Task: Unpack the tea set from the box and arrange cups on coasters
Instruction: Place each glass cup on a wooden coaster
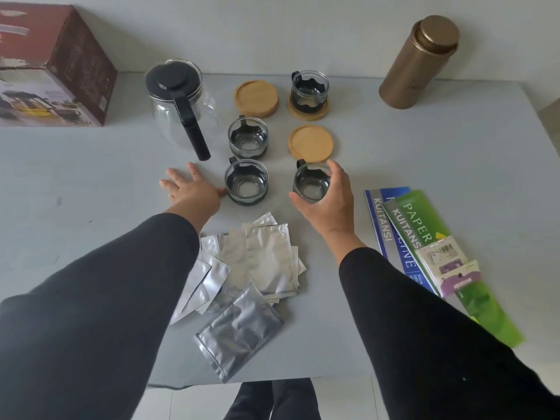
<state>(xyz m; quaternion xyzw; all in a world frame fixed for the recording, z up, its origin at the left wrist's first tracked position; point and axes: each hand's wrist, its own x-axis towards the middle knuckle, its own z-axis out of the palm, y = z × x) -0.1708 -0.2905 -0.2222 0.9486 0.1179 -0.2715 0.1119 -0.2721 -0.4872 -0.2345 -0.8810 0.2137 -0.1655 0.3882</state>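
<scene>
Head view: my right hand grips a glass cup just short of the bare near coaster.

From the head camera, my right fingers and thumb wrap the cup's wall from the near side, while my left hand lies flat and released on the counter, its thumb touching the near-left cup. A third cup sits bare behind that one; a fourth already stands on its coaster, beside the empty far coaster. The teapot and box sit to the left. I judge these cups light but fragile and slick, so I would hold around the black holder band or handle and set down gently, centred on the wood.
</scene>
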